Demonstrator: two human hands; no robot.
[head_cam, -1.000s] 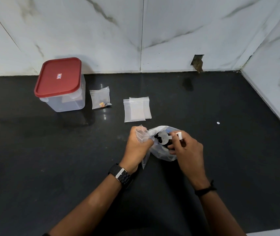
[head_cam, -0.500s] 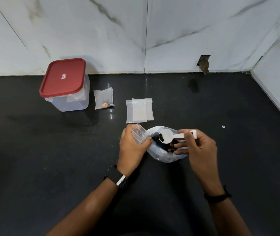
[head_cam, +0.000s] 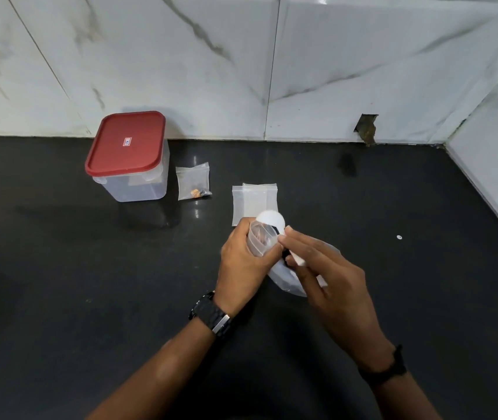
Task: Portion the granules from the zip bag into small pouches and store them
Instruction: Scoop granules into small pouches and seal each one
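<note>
Left hand fingers curled (gripping); right hand pinching, raised alongside.

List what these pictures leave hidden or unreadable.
All head view:
- Granules in the zip bag: hidden by the right hand.
- Fill level of the small pouch: wrapped by the left hand, capped by the tipped scoop.
- Label on the red lid: too small to read.
- White speck on the counter: too small to identify.
</note>
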